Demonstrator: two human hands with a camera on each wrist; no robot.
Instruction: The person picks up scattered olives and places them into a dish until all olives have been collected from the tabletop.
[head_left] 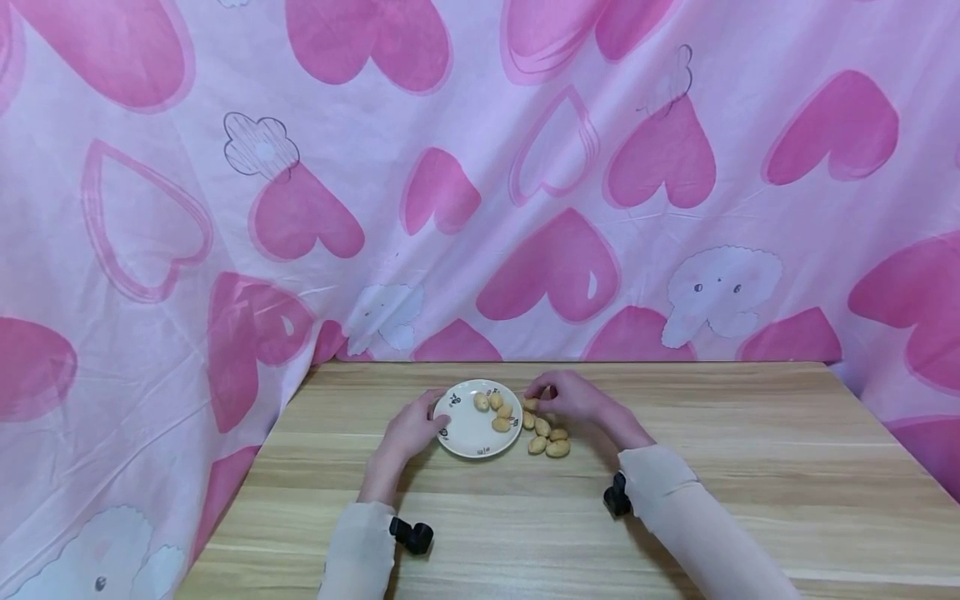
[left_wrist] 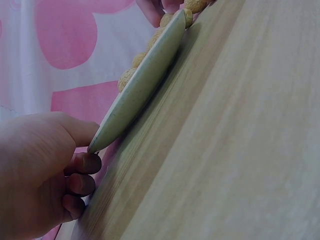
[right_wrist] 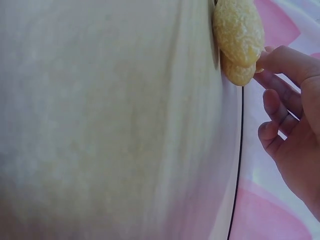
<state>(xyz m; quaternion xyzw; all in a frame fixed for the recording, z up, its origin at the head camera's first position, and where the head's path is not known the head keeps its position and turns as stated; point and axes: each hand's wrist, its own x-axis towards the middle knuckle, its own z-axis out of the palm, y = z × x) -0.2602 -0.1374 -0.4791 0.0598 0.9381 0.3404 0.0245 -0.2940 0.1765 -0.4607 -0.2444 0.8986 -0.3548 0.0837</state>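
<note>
A round white plate (head_left: 468,437) with small dark drawings round its border rests on the table. My left hand (head_left: 415,426) pinches its left rim, thumb on top; in the left wrist view the other fingers (left_wrist: 81,184) curl below the edge. Several small tan, wrinkled, potato-like ovals (head_left: 482,402) lie on the plate's right half. More such ovals (head_left: 557,449) sit in a cluster just right of the plate. At the far end of that cluster, my right hand (head_left: 572,395) pinches one oval (head_left: 531,404), partly hidden by the fingers. Nearer ovals (right_wrist: 239,31) overlap its fingertips in the right wrist view.
The wood-grain table (head_left: 480,525) reaches back to a pink and white heart-patterned cloth (head_left: 450,275), which hangs behind it and along the left side. A black wrist camera (head_left: 411,536) is worn on the left arm, another camera (head_left: 617,496) on the right.
</note>
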